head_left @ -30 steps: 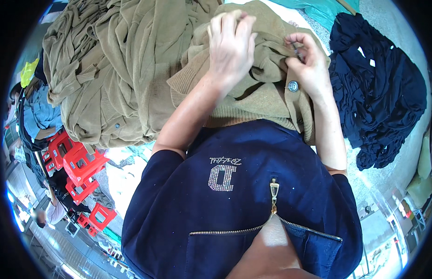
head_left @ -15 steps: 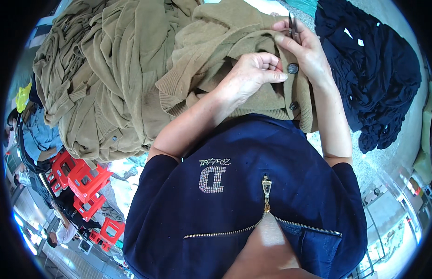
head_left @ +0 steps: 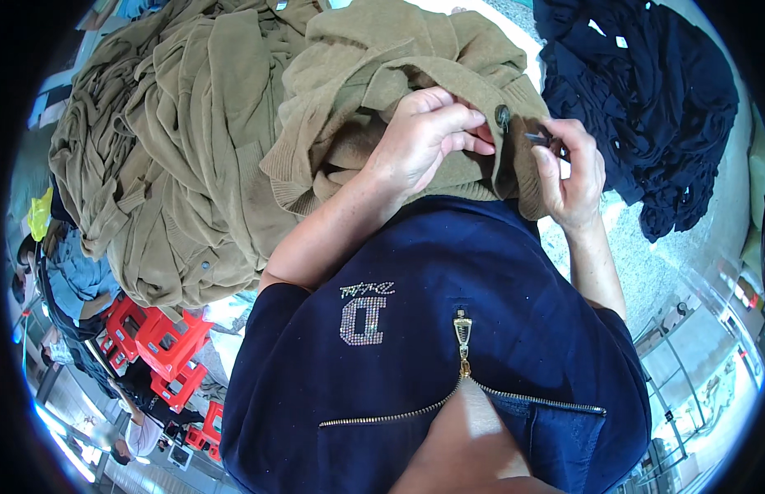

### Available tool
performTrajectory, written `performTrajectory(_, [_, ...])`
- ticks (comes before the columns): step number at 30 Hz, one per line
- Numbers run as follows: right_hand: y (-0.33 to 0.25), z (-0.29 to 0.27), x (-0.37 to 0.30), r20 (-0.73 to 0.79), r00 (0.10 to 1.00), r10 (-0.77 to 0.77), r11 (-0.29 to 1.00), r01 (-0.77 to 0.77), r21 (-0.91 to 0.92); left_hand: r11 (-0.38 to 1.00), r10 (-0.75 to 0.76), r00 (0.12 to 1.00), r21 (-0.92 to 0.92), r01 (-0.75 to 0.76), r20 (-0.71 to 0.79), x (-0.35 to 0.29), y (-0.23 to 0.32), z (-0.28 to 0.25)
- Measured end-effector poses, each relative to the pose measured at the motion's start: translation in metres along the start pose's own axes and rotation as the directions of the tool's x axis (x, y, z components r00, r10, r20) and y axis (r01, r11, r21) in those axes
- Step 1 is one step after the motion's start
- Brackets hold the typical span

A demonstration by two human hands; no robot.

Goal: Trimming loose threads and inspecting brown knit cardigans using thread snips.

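A tan knit cardigan (head_left: 399, 62) lies bunched in front of me, its ribbed hem against my navy top. My left hand (head_left: 428, 136) is closed, with its bent fingertips at the cardigan's inner front edge; the exact pinch is partly hidden. Just right of those fingers, a dark button (head_left: 503, 116) shows on the button band. My right hand (head_left: 576, 169) is wrapped around small dark thread snips (head_left: 537, 137), whose tips point left toward the band. It sits at the ribbed edge, a little apart from the left hand.
A large heap of tan knitwear (head_left: 193, 156) lies to the left. Dark navy garments (head_left: 638, 107) are piled at the right on a pale speckled surface (head_left: 613, 239). Red plastic stools (head_left: 164, 337) and other people are beyond at the lower left.
My right hand has come off the upper button band and moved down and right with the snips, whose tips now point left. My left hand stays at the cardigan's edge.
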State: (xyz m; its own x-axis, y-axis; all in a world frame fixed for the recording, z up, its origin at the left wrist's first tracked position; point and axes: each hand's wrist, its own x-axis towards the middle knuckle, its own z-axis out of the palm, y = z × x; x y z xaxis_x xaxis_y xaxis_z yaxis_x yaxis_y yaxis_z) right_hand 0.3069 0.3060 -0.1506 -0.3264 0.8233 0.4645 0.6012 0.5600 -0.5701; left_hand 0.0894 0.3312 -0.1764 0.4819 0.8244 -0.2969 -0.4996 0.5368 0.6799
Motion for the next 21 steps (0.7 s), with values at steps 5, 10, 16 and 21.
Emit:
performTrajectory(5, [-0.001, 0.007, -0.006, 0.059, 0.995, 0.084, 0.996, -0.085, 0.009, 0.999, -0.013, 1.0, -0.03, 0.014, 0.028, 0.006, 0.008, 0.01])
performTrajectory(10, [0.0, 0.01, -0.007, 0.046, 0.995, 0.093, 0.995, -0.091, -0.031, 1.0, 0.014, 0.999, -0.02, -0.015, -0.037, 0.009, 0.001, 0.008])
performTrajectory(16, [-0.002, 0.011, -0.004, 0.028, 0.997, 0.072, 0.994, -0.07, -0.079, 0.999, 0.024, 0.999, -0.032, -0.025, -0.047, 0.007, -0.001, 0.01])
performTrajectory(21, [0.001, 0.017, -0.002, 0.019, 0.999, 0.043, 0.995, -0.041, -0.088, 0.999, 0.043, 0.997, -0.002, -0.043, -0.069, 0.005, -0.002, 0.012])
